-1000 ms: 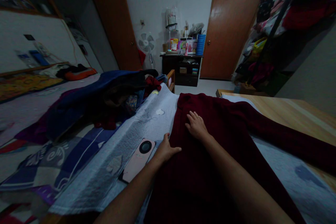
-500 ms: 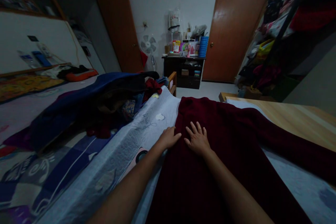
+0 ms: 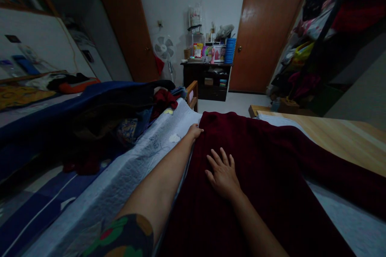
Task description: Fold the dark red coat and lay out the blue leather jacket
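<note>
A maroon long-sleeved garment [image 3: 256, 168] lies spread over the light bedding, one sleeve stretched out to the right. My left hand [image 3: 195, 131] is at the garment's upper left edge, its thumb on top and its fingers closed around the fabric there; part of the fingers is hidden. Lower down and to the right, my right hand [image 3: 223, 176] rests flat on the garment's front with the fingers spread, holding nothing.
A heap of dark clothes [image 3: 90, 124] lies on the bed to the left. Light quilted bedding [image 3: 144, 160] runs beside the garment. On the right is a bare wooden board [image 3: 337, 136]. A dark cabinet [image 3: 206, 82] and a fan [image 3: 164, 48] stand at the far wall.
My left hand has moved away from me along the garment's left edge and closed on it. My right hand has slid slightly nearer to me, still flat. The view has shifted slightly.
</note>
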